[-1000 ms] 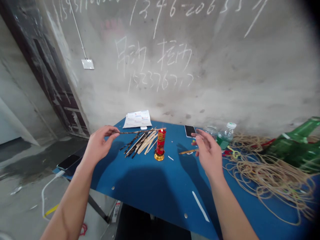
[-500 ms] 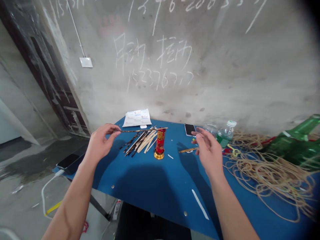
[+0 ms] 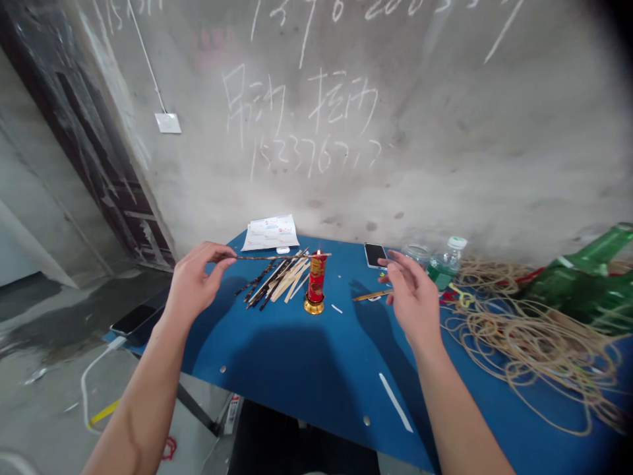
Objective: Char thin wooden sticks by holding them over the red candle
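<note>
My left hand [image 3: 195,284] pinches one end of a thin, dark-banded stick [image 3: 277,256] and holds it level, its far end over the flame of a red candle [image 3: 316,282] on a gold base. Under the stick lies a pile of pale and scorched sticks [image 3: 279,279] on the blue table [image 3: 297,369]. My right hand [image 3: 410,297] hovers right of the candle with fingers loosely spread and nothing in it. Just beyond its fingers a short tan strip [image 3: 370,296] lies on the table.
A phone [image 3: 374,254], a glass jar [image 3: 418,253] and a small plastic bottle [image 3: 446,262] stand near the wall. Tangled tan cane [image 3: 534,336] and a green glass bottle [image 3: 588,277] fill the right. Papers [image 3: 270,233] lie at the back; another phone [image 3: 133,319] sits at the left edge.
Both hands stay almost in place. The stick's tip remains over the candle, and the right hand's fingers shift slightly.
</note>
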The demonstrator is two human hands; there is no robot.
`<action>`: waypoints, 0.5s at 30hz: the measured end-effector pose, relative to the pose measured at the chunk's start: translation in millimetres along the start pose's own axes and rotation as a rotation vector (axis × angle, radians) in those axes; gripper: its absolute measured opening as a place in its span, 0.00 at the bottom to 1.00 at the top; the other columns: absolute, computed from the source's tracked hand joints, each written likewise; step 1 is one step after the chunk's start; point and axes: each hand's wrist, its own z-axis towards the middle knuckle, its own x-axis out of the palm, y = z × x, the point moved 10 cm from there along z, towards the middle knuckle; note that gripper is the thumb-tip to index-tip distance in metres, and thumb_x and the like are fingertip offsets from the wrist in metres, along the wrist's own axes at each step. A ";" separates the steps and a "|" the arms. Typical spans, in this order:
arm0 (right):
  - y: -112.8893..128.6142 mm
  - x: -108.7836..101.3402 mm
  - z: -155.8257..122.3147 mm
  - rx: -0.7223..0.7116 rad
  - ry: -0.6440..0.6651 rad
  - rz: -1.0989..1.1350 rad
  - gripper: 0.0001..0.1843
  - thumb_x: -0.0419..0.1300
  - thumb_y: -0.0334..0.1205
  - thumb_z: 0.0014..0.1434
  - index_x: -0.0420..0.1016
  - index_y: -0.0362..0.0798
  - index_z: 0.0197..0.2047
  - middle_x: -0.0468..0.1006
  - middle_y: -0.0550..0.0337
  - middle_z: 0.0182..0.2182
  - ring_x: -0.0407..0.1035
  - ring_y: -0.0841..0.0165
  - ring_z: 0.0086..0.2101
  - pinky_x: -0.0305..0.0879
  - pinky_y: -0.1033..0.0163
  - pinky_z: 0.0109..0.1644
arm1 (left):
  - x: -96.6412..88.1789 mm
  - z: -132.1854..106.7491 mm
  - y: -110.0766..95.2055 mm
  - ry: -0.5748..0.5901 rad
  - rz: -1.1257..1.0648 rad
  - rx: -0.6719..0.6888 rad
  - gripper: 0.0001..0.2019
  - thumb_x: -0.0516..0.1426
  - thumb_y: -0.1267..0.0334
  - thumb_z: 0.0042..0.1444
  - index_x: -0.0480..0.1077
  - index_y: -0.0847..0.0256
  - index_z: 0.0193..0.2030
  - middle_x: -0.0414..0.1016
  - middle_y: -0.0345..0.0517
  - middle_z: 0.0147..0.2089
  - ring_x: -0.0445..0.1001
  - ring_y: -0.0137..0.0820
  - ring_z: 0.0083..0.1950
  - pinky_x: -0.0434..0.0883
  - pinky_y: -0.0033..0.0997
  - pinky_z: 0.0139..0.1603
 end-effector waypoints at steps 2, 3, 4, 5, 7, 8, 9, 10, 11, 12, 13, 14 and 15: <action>0.0 -0.2 0.1 0.004 -0.005 0.004 0.27 0.62 0.57 0.63 0.75 0.51 0.60 0.82 0.46 0.52 0.78 0.60 0.37 0.65 0.67 0.19 | -3.0 -0.3 -2.9 -0.030 0.004 0.021 0.07 0.57 0.57 0.64 0.76 0.53 0.42 0.80 0.43 0.45 0.78 0.36 0.43 0.74 0.34 0.46; -0.3 0.0 0.4 0.005 -0.004 0.006 0.27 0.62 0.57 0.63 0.75 0.51 0.60 0.81 0.46 0.52 0.78 0.60 0.37 0.65 0.67 0.19 | -4.6 -0.4 -4.3 -0.047 0.007 0.033 0.07 0.57 0.57 0.64 0.76 0.53 0.41 0.80 0.42 0.44 0.78 0.36 0.43 0.74 0.35 0.48; -0.6 0.3 0.6 0.005 -0.002 0.008 0.28 0.61 0.57 0.63 0.75 0.50 0.60 0.81 0.46 0.53 0.78 0.60 0.37 0.65 0.67 0.19 | -6.0 -0.5 -5.5 -0.063 0.010 0.044 0.07 0.57 0.57 0.64 0.76 0.53 0.41 0.80 0.42 0.44 0.78 0.36 0.43 0.73 0.36 0.50; -0.9 0.5 0.9 0.004 -0.002 0.009 0.28 0.61 0.58 0.63 0.75 0.50 0.60 0.81 0.46 0.53 0.78 0.60 0.36 0.64 0.67 0.19 | -7.0 -0.5 -6.6 -0.076 0.012 0.053 0.07 0.57 0.58 0.65 0.76 0.53 0.41 0.80 0.42 0.44 0.78 0.36 0.42 0.73 0.36 0.51; -1.7 0.9 1.5 -0.002 0.001 0.009 0.29 0.61 0.58 0.63 0.75 0.50 0.61 0.81 0.45 0.53 0.78 0.60 0.36 0.64 0.67 0.19 | -7.5 -0.3 -8.1 -0.085 0.017 0.063 0.07 0.57 0.58 0.65 0.76 0.53 0.41 0.80 0.42 0.44 0.78 0.36 0.43 0.73 0.37 0.52; -2.0 1.2 1.7 -0.005 0.003 0.008 0.29 0.61 0.58 0.63 0.75 0.50 0.61 0.81 0.45 0.53 0.78 0.60 0.36 0.65 0.67 0.19 | -7.5 -0.2 -8.6 -0.087 0.018 0.064 0.07 0.57 0.58 0.65 0.75 0.53 0.41 0.80 0.42 0.44 0.78 0.36 0.43 0.73 0.37 0.52; -2.3 1.2 1.9 -0.009 0.002 0.007 0.29 0.61 0.58 0.63 0.75 0.50 0.61 0.81 0.45 0.52 0.78 0.61 0.36 0.65 0.67 0.19 | -7.5 -0.1 -9.0 -0.088 0.018 0.063 0.07 0.56 0.57 0.65 0.75 0.53 0.41 0.80 0.43 0.44 0.78 0.36 0.43 0.73 0.37 0.52; -2.4 0.9 2.0 -0.012 0.000 0.006 0.29 0.61 0.58 0.63 0.75 0.50 0.60 0.81 0.45 0.52 0.77 0.61 0.36 0.65 0.67 0.19 | -7.3 0.0 -9.3 -0.088 0.018 0.062 0.07 0.56 0.57 0.66 0.75 0.53 0.41 0.79 0.43 0.44 0.78 0.36 0.43 0.73 0.37 0.53; -2.4 0.6 2.0 -0.014 -0.004 0.006 0.28 0.61 0.58 0.64 0.75 0.50 0.60 0.81 0.45 0.52 0.77 0.61 0.36 0.64 0.67 0.19 | -7.3 0.1 -9.7 -0.089 0.019 0.061 0.07 0.56 0.57 0.66 0.75 0.53 0.41 0.79 0.43 0.44 0.78 0.36 0.43 0.73 0.37 0.53; -2.4 0.3 2.0 -0.014 -0.006 0.007 0.28 0.61 0.58 0.64 0.75 0.50 0.60 0.81 0.46 0.52 0.77 0.61 0.36 0.64 0.68 0.19 | -7.2 0.1 -10.1 -0.090 0.019 0.058 0.07 0.56 0.57 0.66 0.75 0.54 0.41 0.79 0.43 0.44 0.78 0.36 0.43 0.73 0.37 0.53; -2.3 0.0 1.9 -0.015 -0.008 0.008 0.28 0.61 0.58 0.64 0.75 0.50 0.60 0.81 0.46 0.52 0.77 0.61 0.35 0.64 0.68 0.19 | -7.1 0.1 -10.5 -0.090 0.018 0.057 0.07 0.57 0.57 0.66 0.75 0.54 0.41 0.79 0.44 0.44 0.78 0.36 0.43 0.73 0.37 0.53; -2.0 -0.1 1.9 -0.014 -0.008 0.007 0.27 0.61 0.58 0.64 0.75 0.51 0.60 0.81 0.46 0.52 0.77 0.62 0.35 0.64 0.68 0.19 | -6.8 0.0 -11.3 -0.089 0.016 0.058 0.07 0.57 0.57 0.66 0.74 0.54 0.41 0.79 0.44 0.44 0.78 0.36 0.43 0.73 0.37 0.53; -1.8 -0.2 1.8 -0.014 -0.007 0.006 0.27 0.61 0.58 0.64 0.75 0.51 0.60 0.81 0.46 0.52 0.77 0.61 0.36 0.64 0.68 0.19 | -6.5 -0.1 -12.4 -0.089 0.013 0.063 0.07 0.57 0.57 0.66 0.74 0.54 0.41 0.79 0.43 0.44 0.78 0.36 0.43 0.73 0.37 0.53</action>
